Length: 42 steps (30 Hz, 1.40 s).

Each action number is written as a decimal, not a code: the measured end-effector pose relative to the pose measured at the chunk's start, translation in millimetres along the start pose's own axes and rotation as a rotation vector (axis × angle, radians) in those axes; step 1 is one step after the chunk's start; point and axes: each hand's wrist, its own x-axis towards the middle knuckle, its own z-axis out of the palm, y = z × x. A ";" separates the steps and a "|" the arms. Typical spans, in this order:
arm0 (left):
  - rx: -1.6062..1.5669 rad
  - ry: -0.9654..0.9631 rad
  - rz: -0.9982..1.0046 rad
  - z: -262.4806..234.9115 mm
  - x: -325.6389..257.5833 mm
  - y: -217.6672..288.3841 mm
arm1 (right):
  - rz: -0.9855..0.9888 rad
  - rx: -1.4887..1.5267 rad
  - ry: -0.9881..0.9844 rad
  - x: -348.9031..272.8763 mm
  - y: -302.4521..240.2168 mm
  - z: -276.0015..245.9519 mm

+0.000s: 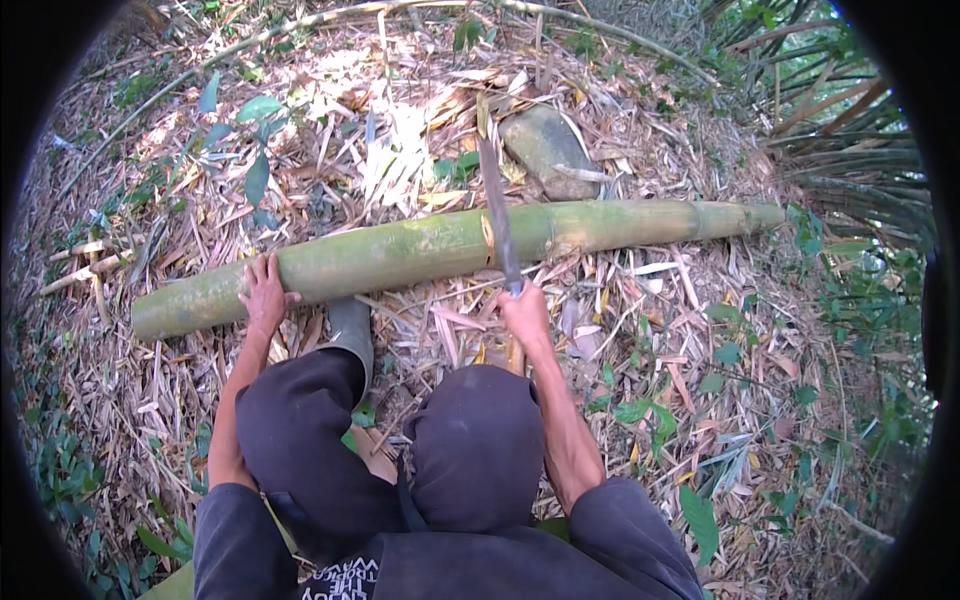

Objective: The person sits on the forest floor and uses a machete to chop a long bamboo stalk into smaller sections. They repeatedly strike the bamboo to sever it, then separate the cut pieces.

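A thick green bamboo pole [390, 255] lies crosswise in front of me, tapering toward the right. My left hand [265, 293] rests on its left part with the fingers spread. My right hand [525, 315] is closed round the handle of a machete [497, 200]. The machete's dark blade points away from me and crosses over the pole. Just left of the blade, a narrow pale-edged cut [488, 240] shows in the bamboo. The frame does not show clearly whether the blade touches the pole.
A grey-green rock [548, 150] sits behind the pole, near the blade. My boot [350, 335] is close against its near side. Dry bamboo leaves [690, 350] cover the ground. A thin bent stem [350, 14] arches across the far side, and bamboo stalks [850, 180] stand at right.
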 end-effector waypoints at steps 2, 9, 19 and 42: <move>-0.005 -0.009 -0.026 -12.2 3.3 5.2 | -0.098 0.246 0.200 -18.0 -67.3 -35.9; 0.005 -0.020 -0.026 -11.0 4.3 3.3 | -0.587 0.968 0.763 -32.8 -163.7 -84.9; -0.006 -0.002 -0.034 -11.3 9.5 4.3 | -0.033 0.222 0.102 -17.0 -48.7 -54.8; 0.024 -0.061 -0.015 -15.5 7.2 7.6 | 0.040 0.095 0.012 -15.2 42.6 23.1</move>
